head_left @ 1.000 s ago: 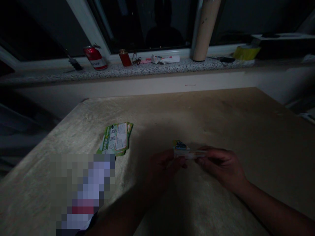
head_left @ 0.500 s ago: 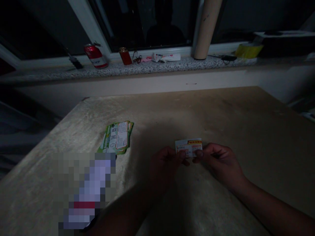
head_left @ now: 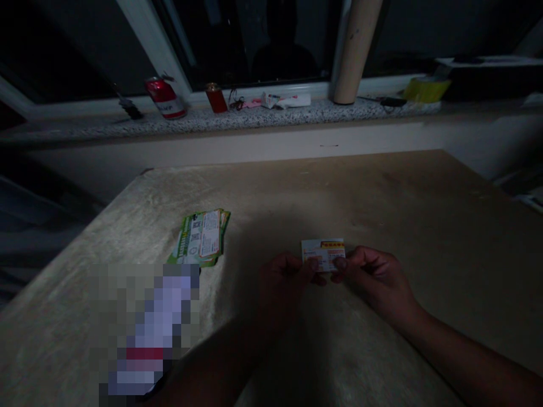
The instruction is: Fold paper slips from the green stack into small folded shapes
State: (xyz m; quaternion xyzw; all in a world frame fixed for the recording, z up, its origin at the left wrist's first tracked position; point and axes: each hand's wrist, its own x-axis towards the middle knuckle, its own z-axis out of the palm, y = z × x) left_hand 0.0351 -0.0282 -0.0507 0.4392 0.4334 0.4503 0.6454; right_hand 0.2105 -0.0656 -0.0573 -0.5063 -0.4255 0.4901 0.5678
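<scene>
Between my two hands is a small folded leaflet (head_left: 324,251), white with orange print and a yellow and red strip along its upper right edge. My left hand (head_left: 286,282) pinches its lower left corner, thumb on top. At the lower right corner, my right hand (head_left: 377,277) pinches it the same way. The leaflet is held just over the table. To the left lies a loose stack of green and white printed leaflets (head_left: 207,234), untouched by either hand.
A pixelated long object (head_left: 156,333) lies on the table (head_left: 297,186) at lower left. Along the granite windowsill (head_left: 190,121) stand a red can (head_left: 164,99), an orange-red lighter-like cylinder (head_left: 216,98), crumpled wrappers (head_left: 284,100), a cardboard tube (head_left: 355,56) and a yellow tape roll (head_left: 426,89).
The right end of the leaflet has shifted slightly left along with my right hand's fingertips. Both hands keep their pinch, and the stack has not moved.
</scene>
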